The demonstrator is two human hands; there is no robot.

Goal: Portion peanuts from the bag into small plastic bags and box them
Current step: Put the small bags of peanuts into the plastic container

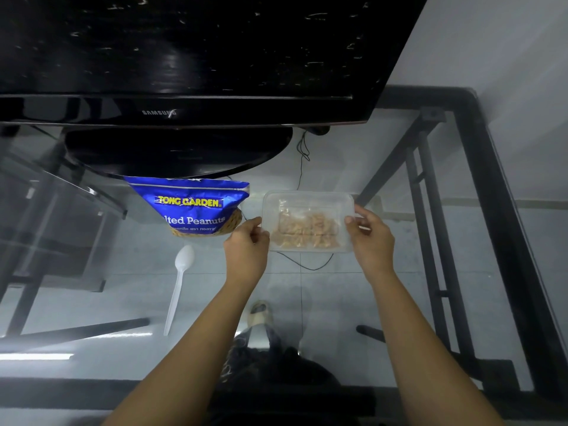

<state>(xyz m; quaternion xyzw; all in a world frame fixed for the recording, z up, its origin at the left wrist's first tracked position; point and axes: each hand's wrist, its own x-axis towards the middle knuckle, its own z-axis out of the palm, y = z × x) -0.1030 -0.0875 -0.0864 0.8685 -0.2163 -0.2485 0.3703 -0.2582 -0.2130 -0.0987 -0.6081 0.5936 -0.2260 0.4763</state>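
Television point(184, 56): black, stands at the far edge of the glass desk point(399, 302), its round base just behind the peanut bag.
Peanut bag point(190, 207): blue, near the desk's middle, left of the box.
Box point(307, 221): clear plastic, lid on, small filled bags of peanuts point(304, 230) inside; it sits toward the far middle of the desk.
Spoon point(179, 287): white plastic, lies in front of the peanut bag.
Left hand point(246, 250): fingers curled on the box's left edge, gripping it.
Right hand point(372, 238): pinches the box's right edge.
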